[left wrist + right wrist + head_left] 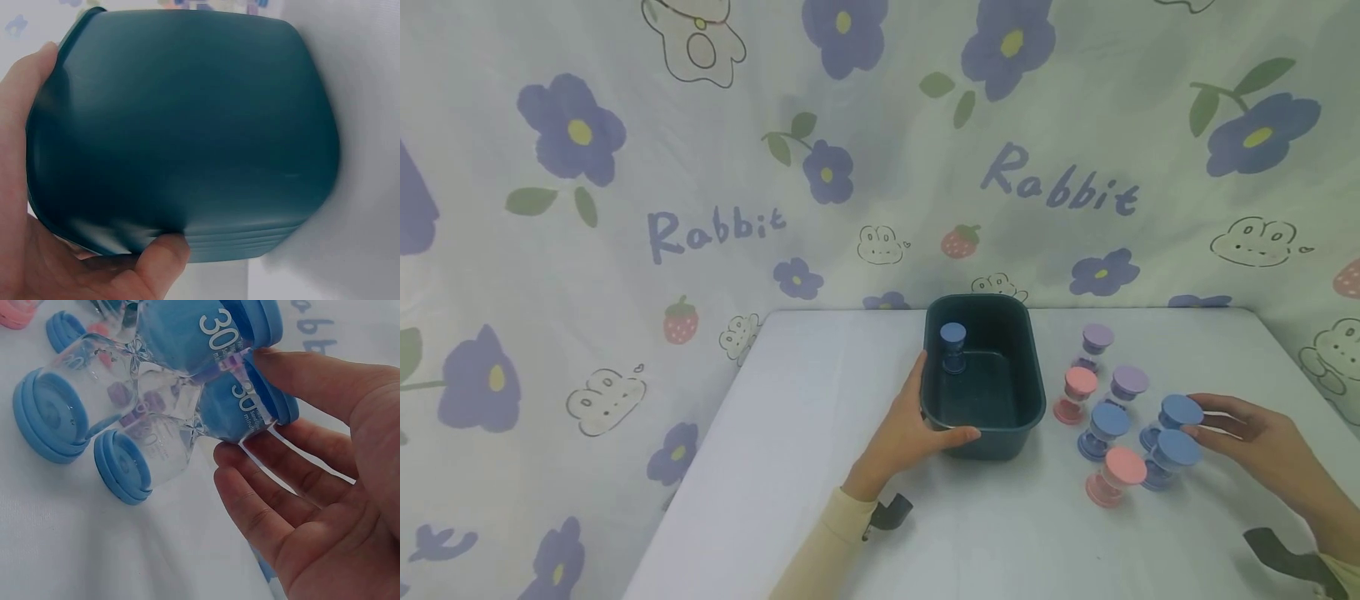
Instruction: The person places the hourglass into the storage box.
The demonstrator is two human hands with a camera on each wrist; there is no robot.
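My left hand (pixel 898 425) grips the dark green plastic tub (pixel 1037 392) at its near left corner. Its thumb lies along the near wall; the left wrist view shows the tub's outer wall (pixel 187 125) up close. Inside stands one blue hourglass (pixel 953 335). Over at the right, my right hand (pixel 1255 433) pinches a blue hourglass (pixel 1182 408) by its cap, thumb on one side and fingers on the other. Another blue hourglass (pixel 1176 450), marked 30 in the right wrist view, stands close beside the thumb. The pinched hourglass (pixel 237 406) is upright among its neighbours.
Around them stand a third loose blue hourglass (pixel 1108 421), two pink hourglasses, one nearer (pixel 1123 467) and one farther (pixel 1079 383), and two purple hourglasses, at the back (pixel 1097 337) and middle (pixel 1129 382). A printed cloth (pixel 827 242) hangs behind the white table (pixel 790 417).
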